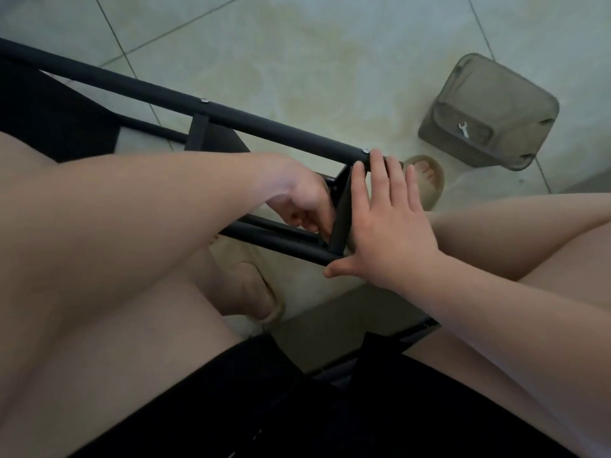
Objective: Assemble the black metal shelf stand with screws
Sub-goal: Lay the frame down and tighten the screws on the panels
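The black metal shelf stand [264, 125] lies across my knees, its long upper tube running from the far left down to the middle. Two silver screw heads show on that tube, one [204, 101] midway and one [365, 150] at the end joint. A short black crossbar [342, 216] links the upper tube to a lower tube [277, 241]. My left hand [302, 201] is curled behind the crossbar; what it holds is hidden. My right hand [380, 223] lies flat with fingers spread against the crossbar and upper tube end, fingertips by the end screw.
A grey translucent plastic bin [489, 110] stands on the tiled floor at the right, with a small silver wrench [463, 129] in it. My feet in beige slippers [426, 180] rest below the frame. Black shorts fill the bottom of the view.
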A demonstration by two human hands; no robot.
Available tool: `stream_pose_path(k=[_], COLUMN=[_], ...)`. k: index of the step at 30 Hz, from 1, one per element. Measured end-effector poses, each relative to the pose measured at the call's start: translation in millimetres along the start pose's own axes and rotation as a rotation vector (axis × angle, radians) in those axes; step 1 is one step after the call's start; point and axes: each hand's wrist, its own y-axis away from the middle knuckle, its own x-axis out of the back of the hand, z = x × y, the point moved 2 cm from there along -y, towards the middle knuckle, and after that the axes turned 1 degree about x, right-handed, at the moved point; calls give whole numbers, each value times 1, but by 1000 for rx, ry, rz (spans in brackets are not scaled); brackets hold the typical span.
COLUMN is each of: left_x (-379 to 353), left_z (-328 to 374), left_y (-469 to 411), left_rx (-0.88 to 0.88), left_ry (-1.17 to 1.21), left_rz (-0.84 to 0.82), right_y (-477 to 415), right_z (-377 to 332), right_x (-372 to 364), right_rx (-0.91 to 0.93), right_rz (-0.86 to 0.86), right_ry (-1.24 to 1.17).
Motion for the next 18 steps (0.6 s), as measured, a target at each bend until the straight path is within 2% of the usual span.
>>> stream_pose_path(k=[11,18], left_x=[-6,-6], left_z=[-5,-7], left_y=[-9,-11], left_rx=[31,79], left_ry=[17,53], left_rz=[6,-55], right_y=[-4,-4], right_z=[-1,-4], right_x=[8,10], right_rx=[-12,-27], right_rz=[-31,-58], right_ry=[-17,-10])
